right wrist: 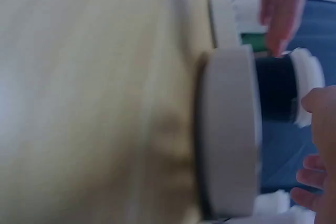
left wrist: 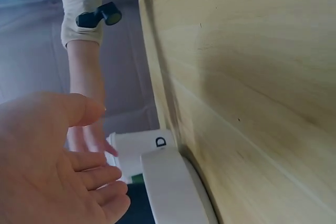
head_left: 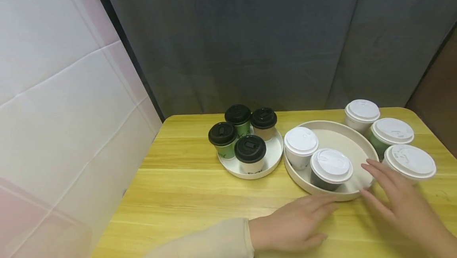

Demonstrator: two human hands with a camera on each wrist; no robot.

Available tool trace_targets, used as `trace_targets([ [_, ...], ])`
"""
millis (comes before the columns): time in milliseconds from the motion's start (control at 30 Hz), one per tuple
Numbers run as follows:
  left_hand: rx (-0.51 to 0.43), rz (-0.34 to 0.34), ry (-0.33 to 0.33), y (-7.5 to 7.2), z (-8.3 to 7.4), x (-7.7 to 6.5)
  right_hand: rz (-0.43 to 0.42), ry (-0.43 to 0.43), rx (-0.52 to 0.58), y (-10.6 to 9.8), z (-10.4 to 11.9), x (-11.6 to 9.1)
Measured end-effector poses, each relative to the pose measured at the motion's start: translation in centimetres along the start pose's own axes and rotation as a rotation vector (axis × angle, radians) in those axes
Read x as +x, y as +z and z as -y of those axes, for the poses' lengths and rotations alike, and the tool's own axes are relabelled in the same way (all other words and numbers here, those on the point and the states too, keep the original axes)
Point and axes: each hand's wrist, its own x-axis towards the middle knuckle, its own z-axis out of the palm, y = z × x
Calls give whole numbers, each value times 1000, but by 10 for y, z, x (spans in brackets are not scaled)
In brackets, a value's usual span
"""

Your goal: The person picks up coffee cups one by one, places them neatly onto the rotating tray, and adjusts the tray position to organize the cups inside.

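At the front of the large cream round tray [head_left: 344, 128], my left hand [head_left: 294, 223] hovers with relaxed fingers, fingertips close to the rim. My right hand [head_left: 403, 198] spreads its fingers by the tray's right front rim, beside a white-lidded cup [head_left: 410, 162]. Neither hand holds anything. Two cups stand upright in the tray's left part: a white cup [head_left: 301, 147] with a white lid and a dark cup [head_left: 331, 168] with a white lid. In the right wrist view the dark cup [right wrist: 275, 88] rises above the tray wall [right wrist: 231, 135].
Left of the tray, a smaller white round plate [head_left: 275, 153] carries several black-lidded cups [head_left: 250, 149]. Behind the right hand stand a green cup [head_left: 392, 131] and a white cup [head_left: 362, 111], both white-lidded. A dark curtain [head_left: 232, 43] hangs behind the wooden table [head_left: 171, 194].
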Motion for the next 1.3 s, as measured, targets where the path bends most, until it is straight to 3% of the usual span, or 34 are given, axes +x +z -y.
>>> trace_targets([
  [300,188,-40,-5,13,-17,29,154,5,-134,9,-15,-38],
  [533,245,-18,-44,22,-22,37,162,-33,-148,12,-20,-45],
  [900,236,6,-70,18,-20,36,152,-47,-148,13,-22,-45],
  [1300,206,-12,-114,19,-10,22,130,-76,-115,15,-19,-41],
])
